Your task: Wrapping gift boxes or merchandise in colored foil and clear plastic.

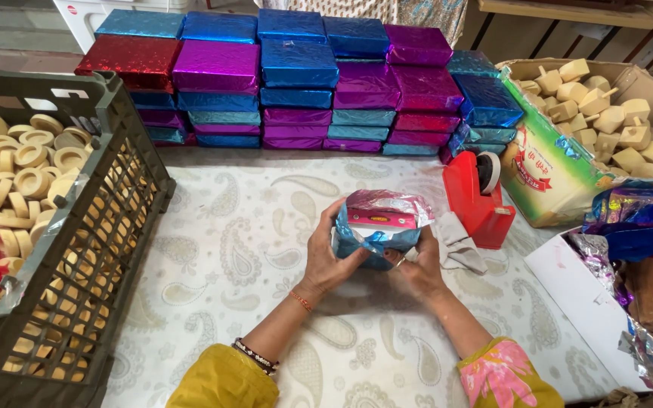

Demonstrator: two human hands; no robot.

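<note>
- The small box [382, 220] is red and flat, with a yellow strip along its face; only its upper edge shows, the rest sits inside wrapping.
- The shiny wrapping foil [376, 240] around it is blue below and silvery pink at the top, crumpled and partly folded, open along the upper side.
- The bundle is raised off the patterned cloth [266, 249], just right of the centre, tilted toward the camera.
- At 12 o'clock from it, well apart, stands the pile of foil-wrapped boxes [296, 75].

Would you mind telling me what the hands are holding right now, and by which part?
Both hands hold a small box half-wrapped in shiny blue foil. The left hand grips its left end and the right hand its lower right end, where loose foil bunches.
</note>
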